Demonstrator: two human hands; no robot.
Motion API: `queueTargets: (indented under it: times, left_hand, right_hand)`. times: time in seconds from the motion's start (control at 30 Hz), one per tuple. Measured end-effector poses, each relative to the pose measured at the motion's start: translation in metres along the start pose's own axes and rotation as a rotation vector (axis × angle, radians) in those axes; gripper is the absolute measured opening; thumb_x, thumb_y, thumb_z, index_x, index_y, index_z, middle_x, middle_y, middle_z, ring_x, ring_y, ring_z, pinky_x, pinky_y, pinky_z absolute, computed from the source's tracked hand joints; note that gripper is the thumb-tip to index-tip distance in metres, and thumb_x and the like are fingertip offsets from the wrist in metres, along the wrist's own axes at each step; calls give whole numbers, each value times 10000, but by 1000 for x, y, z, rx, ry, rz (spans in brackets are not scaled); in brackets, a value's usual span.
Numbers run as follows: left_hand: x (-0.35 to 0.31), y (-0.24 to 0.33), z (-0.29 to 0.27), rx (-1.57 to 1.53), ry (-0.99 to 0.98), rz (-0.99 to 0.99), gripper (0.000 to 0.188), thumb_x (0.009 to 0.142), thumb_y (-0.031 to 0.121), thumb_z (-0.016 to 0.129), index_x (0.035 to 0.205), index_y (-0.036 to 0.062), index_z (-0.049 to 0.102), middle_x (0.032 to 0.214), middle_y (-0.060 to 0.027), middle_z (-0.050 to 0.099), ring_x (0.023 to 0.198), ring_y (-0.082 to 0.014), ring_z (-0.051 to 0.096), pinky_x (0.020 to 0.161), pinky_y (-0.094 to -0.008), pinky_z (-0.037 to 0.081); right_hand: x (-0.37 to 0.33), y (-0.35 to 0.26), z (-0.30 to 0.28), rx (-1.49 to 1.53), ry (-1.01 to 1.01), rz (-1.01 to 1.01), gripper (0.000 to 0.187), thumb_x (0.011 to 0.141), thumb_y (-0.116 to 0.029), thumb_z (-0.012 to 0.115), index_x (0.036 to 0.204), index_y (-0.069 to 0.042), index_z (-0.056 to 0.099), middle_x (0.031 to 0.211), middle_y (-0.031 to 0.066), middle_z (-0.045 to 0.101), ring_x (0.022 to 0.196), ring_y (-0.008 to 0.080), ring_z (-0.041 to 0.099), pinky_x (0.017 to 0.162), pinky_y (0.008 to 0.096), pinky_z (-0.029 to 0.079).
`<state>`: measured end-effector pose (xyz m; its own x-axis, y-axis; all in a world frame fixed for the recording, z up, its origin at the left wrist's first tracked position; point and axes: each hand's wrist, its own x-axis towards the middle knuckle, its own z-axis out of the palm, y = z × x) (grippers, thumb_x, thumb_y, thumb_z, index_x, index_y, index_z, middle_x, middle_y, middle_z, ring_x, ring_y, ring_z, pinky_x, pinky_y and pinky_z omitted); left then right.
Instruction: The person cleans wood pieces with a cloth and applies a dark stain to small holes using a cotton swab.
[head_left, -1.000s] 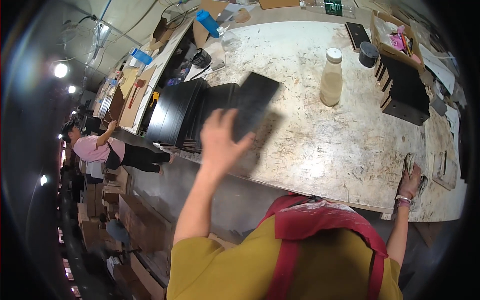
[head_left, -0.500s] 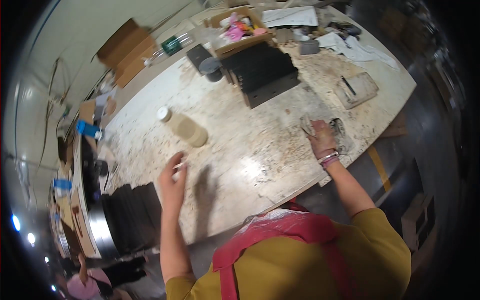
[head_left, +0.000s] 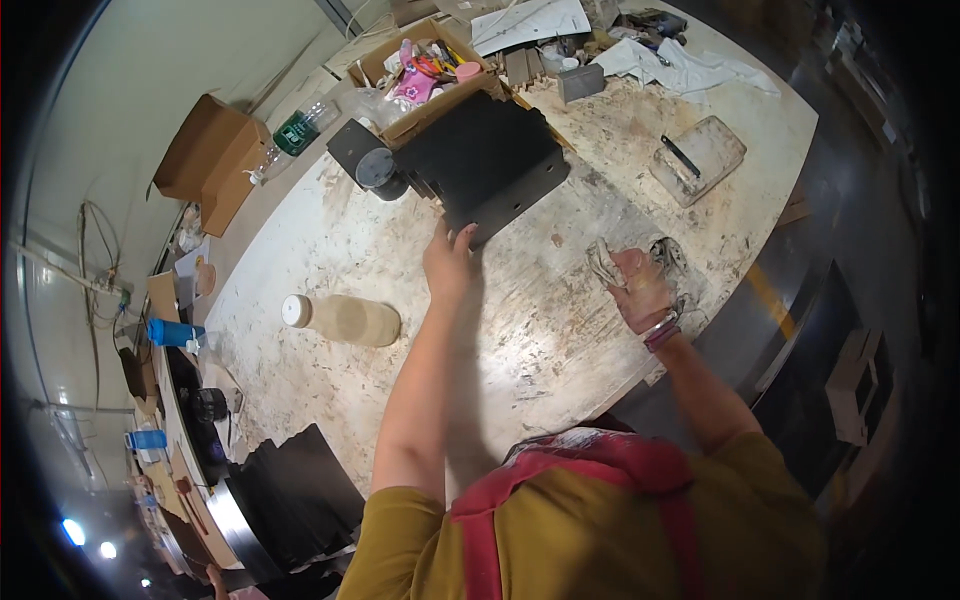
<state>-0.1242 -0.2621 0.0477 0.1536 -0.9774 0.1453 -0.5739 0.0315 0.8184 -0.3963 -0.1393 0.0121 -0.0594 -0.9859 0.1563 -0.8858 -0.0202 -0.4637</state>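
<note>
My left hand (head_left: 449,264) reaches to the front left corner of a stack of black flat panels (head_left: 470,160). Its thumb and fingers are apart at that corner, and nothing is lifted. Under my right hand (head_left: 641,290) is a crumpled, dark-stained cloth (head_left: 604,262), pressed to the worn white tabletop (head_left: 540,340). Part of the cloth is hidden by the hand. A clear bottle of pale tan liquid with a white cap (head_left: 352,320) lies left of my left forearm.
Behind the stack stands a cardboard box of small items (head_left: 420,75). A round dark container (head_left: 380,172) sits at its left. A stained block with a black-handled tool (head_left: 700,160) lies far right, near white cloths (head_left: 680,66). More black panels (head_left: 300,490) stand at lower left.
My left hand has moved forward and right, from near the bottle to the stack's corner. My right hand stays on the cloth. The whole view has shifted.
</note>
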Motion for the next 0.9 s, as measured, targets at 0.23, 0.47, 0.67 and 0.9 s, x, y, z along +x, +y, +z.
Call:
queueTargets:
  times: [0.23,0.47,0.67,0.9]
  left_hand:
    - [-33,9,-42,134,50,-44,282,885,249,623,932,-29,644,686,-190,598,591,-229,534,611,-335,438]
    - [-123,-18,-78,-610,-48,-366,173,964,238,519,976,74,573,772,24,574,658,-55,485,584,-231,403]
    - [-217,-31,-70,-1068,-270,-765,258,961,250,507,1145,72,540,979,-26,609,790,-96,563,653,-230,436]
    - [-225,-34,-71,-1171,-307,-825,201,949,162,524,1120,55,527,1027,-36,619,843,-117,616,713,-244,527]
  right_hand:
    - [4,3,3,-37,7,-55,464,752,-202,693,1181,-130,534,1192,111,487,1071,328,505,892,433,426]
    - [19,-2,-4,254,137,-50,342,782,-172,648,1097,-51,587,1085,160,564,1018,342,541,885,421,441]
    - [-30,-168,23,125,-492,-643,247,886,-299,517,863,-99,660,921,93,657,879,286,616,829,381,475]
    - [51,-26,0,-114,1,-158,250,867,-236,535,1001,-61,654,1017,155,632,881,313,620,828,366,498]
